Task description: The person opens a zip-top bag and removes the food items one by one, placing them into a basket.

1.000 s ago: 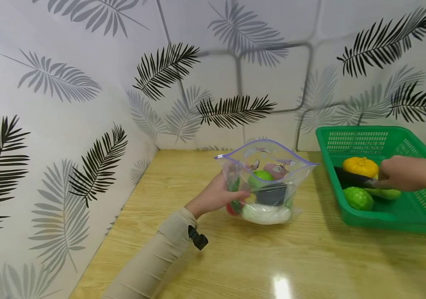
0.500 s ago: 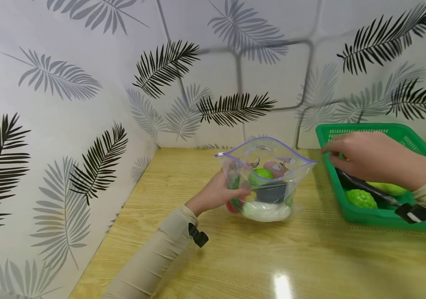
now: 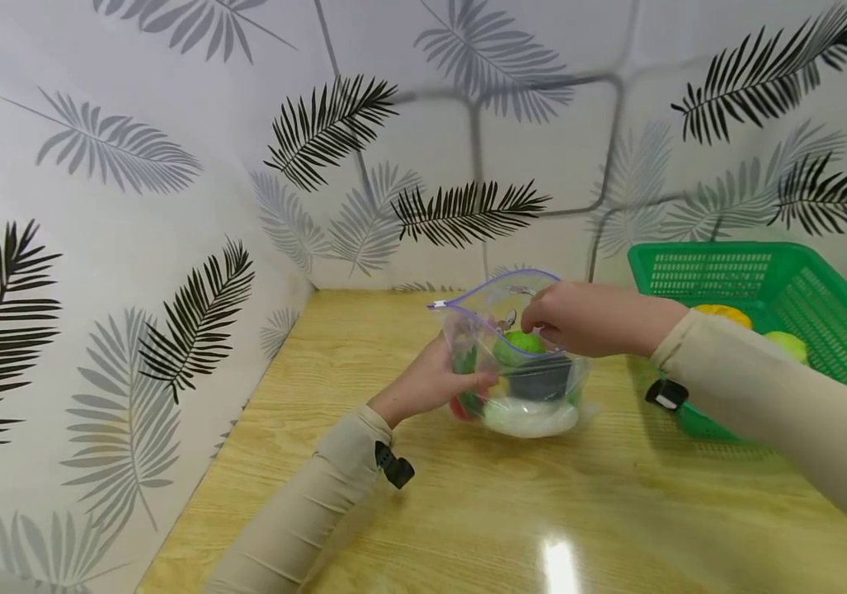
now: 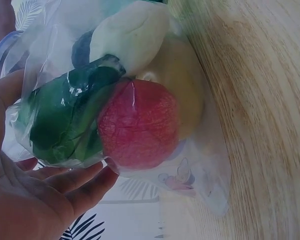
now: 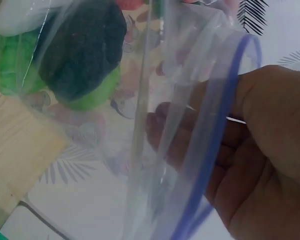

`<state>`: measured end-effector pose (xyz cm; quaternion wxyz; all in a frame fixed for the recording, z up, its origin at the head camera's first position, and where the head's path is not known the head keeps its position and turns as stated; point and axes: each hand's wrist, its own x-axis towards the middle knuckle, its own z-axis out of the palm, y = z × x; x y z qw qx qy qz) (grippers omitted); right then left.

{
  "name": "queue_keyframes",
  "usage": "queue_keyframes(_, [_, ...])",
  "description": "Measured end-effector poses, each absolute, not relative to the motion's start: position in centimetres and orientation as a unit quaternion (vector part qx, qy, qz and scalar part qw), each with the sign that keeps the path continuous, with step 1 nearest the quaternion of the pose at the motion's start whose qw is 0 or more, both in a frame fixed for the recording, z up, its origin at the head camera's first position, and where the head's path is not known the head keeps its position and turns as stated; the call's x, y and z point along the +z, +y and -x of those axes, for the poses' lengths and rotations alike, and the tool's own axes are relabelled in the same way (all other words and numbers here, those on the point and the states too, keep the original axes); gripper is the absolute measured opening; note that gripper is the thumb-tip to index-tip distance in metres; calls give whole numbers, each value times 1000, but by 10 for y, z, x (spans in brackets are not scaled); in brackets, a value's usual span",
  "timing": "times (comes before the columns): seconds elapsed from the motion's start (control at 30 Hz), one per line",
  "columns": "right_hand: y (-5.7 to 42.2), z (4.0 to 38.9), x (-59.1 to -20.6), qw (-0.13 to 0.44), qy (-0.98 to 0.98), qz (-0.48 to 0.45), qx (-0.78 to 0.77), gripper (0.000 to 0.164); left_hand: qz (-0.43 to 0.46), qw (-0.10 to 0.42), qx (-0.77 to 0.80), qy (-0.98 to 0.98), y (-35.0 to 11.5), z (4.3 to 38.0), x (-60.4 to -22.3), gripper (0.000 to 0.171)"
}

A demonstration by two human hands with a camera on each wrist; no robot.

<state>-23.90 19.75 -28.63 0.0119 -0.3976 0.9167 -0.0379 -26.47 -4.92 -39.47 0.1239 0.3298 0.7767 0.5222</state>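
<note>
A clear zip-top bag (image 3: 577,385) w/ purple rim is propped upright on a wood-grain table (image 3: 423,528), nr the back edge, R of the back L corner. Its L side is clasped by the L hand (image 3: 438,381), thumb laid across the front, fingers tucked behind. Its open mouth is entered from the R by the R hand (image 3: 579,318); the fingers are loosely bent, w/ the thumb set apart. Packed inside, approx. top to bottom, are seen a green round veg (image 3: 515,347), a dark oblong veg (image 3: 539,381) and a white veg (image 3: 530,417); in the L-wrist view, a red apple-like pc. (image 4: 140,122), a dark green pc. (image 4: 70,112) and a yellow pc. (image 4: 182,85) are also shown. A green plastic basket (image 3: 712,276) is set along the table's back edge, R of the bag, its front pt. hidden by the R sleeve (image 3: 772,396). In it, a yellow-orange squash (image 3: 723,313) and a yellow-green veg (image 3: 788,344) are partly seen.
</note>
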Motion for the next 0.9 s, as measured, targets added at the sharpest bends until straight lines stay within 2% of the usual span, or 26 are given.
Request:
queue_keyframes(0.1, [191,249,-294,63,916,394,-24,25,-321,135,520,780,-51,263,-395,69])
queue_keyframes(0.27, [183,258,-303,125,917,379,9,22,-311,108,485,810,-53,264,-394,72])
queue_keyframes(0.4, [178,258,-306,161,919,360,21,19,-324,102,481,809,-52,265,-395,75])
queue_keyframes(0.53, [175,256,-307,186,922,337,30,25,-328,101,486,803,-50,267,-396,76])
queue_keyframes(0.63, [173,256,-311,208,924,319,35,21,-334,104,483,803,-50,266,-395,75])
queue_keyframes(0.77, [175,258,-315,205,923,325,28,16,-347,108,484,796,-50,266,-393,76])
queue_keyframes(0.9, [181,258,-313,156,919,362,3,16,-332,104,473,809,-52,266,-393,77])
